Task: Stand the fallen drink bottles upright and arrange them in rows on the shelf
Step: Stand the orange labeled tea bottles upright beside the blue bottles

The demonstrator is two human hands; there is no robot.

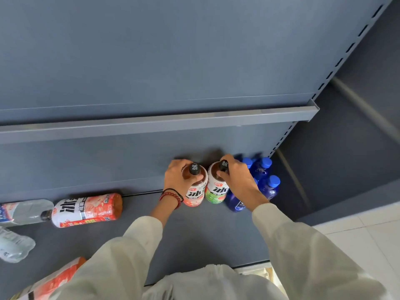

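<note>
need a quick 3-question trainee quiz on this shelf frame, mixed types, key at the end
1. True or false: the left hand grips the standing red-label tea bottle.
2. The right hand grips the green-label tea bottle. What stands just right of it? A) clear bottles B) blue bottles C) cans
3. Fill in: the fallen red-label bottle, left of both hands, lies on its ____.

Key: 1 true; 2 B; 3 side.
</note>
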